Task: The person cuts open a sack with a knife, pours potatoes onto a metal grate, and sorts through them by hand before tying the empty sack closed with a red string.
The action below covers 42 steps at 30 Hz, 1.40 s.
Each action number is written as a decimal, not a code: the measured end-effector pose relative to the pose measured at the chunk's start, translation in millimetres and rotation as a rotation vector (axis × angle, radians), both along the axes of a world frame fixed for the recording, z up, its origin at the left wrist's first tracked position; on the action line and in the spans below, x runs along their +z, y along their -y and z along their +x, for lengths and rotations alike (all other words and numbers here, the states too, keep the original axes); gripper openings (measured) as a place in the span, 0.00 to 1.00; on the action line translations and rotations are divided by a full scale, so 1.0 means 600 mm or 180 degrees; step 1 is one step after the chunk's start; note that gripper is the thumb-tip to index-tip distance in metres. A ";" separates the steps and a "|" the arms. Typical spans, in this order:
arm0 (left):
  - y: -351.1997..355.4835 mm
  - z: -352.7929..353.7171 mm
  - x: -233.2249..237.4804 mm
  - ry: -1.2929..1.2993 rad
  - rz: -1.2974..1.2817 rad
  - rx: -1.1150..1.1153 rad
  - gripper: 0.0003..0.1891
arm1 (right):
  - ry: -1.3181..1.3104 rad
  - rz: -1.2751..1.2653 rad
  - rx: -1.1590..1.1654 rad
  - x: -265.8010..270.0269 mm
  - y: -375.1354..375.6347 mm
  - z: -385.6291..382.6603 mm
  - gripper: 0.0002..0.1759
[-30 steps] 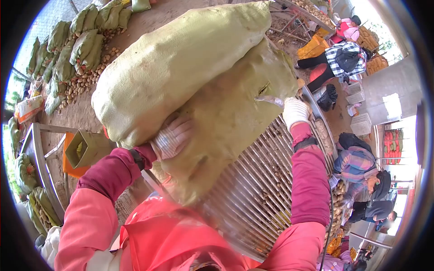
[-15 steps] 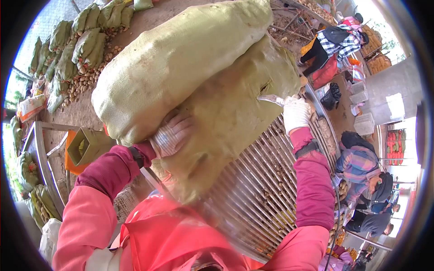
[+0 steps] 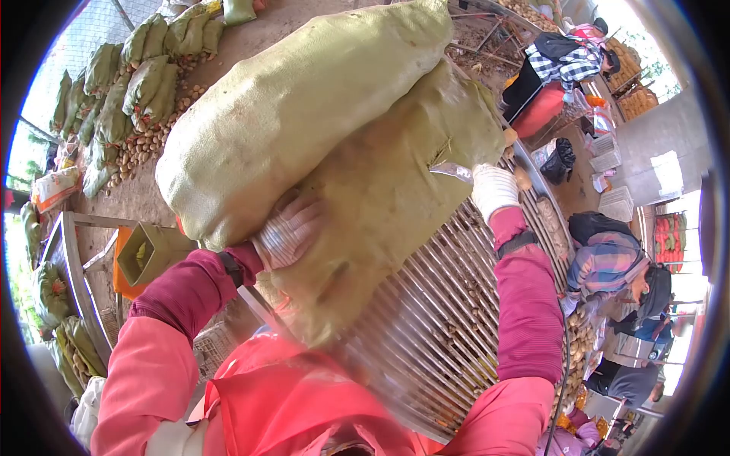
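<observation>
A full pale green woven sack lies across the top of a flatter green sack, which rests on a metal bar rack. My left hand, in a whitish glove, presses on the flatter sack beside the full one; its fingers are blurred and partly in shadow. My right hand, gloved in white, is closed round the handle end of a knife. The knife's blade points left at a small slit in the flatter sack.
Green sacks and loose potatoes lie on the ground at upper left. An open box stands left of the rack. Several people work at the right, one in plaid. Potatoes lie beyond my right arm.
The knife and my right hand have shifted slightly left. My left hand stays at the same spot on the sack. The plaid-clad person at the right has moved a little.
</observation>
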State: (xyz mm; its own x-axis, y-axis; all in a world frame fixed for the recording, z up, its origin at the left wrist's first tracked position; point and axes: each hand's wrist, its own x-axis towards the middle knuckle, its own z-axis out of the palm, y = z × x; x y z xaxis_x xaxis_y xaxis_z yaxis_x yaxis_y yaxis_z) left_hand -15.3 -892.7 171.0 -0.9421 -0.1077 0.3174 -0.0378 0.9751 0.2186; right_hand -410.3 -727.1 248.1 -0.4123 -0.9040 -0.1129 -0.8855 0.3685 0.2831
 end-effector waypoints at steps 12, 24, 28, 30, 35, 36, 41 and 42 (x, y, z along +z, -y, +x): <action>0.004 -0.001 0.001 0.0098 -0.0022 -0.0065 0.20 | 0.0290 0.0094 -0.0062 -0.007 0.044 0.034 0.09; -0.019 -0.007 0.035 -0.0233 -0.0245 0.0000 0.21 | 0.0398 0.1174 -0.0693 0.047 -0.267 0.226 0.15; -0.066 -0.083 0.122 0.1362 0.0005 0.0272 0.23 | 0.0222 0.0490 -0.0916 0.030 -0.263 0.182 0.15; -0.063 -0.157 0.119 0.1347 -0.0147 -0.0147 0.23 | 0.0253 0.0426 -0.0879 0.042 -0.231 0.170 0.14; -0.048 -0.331 0.113 0.1808 -0.1383 -0.0452 0.33 | 0.0152 0.0172 -0.1245 0.048 -0.144 0.151 0.11; -0.041 -0.343 0.125 0.2033 -0.1485 -0.0529 0.34 | 0.0129 0.0331 -0.1407 0.084 -0.123 0.174 0.11; -0.021 -0.359 0.150 0.1934 -0.1705 -0.0780 0.34 | 0.0096 0.0258 -0.1587 0.038 -0.081 0.146 0.10; -0.021 -0.367 0.149 0.1945 -0.1720 -0.0712 0.33 | 0.0094 0.0181 -0.1615 0.036 -0.074 0.142 0.10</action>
State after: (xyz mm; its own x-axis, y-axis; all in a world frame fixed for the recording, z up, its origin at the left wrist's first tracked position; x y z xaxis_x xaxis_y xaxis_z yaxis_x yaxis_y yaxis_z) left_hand -235.5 -879.9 260.2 -0.9460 0.1218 -0.3005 0.2085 0.9383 -0.2760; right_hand -324.8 -682.9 269.5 -0.7936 -0.5829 -0.1743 -0.6070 0.7388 0.2928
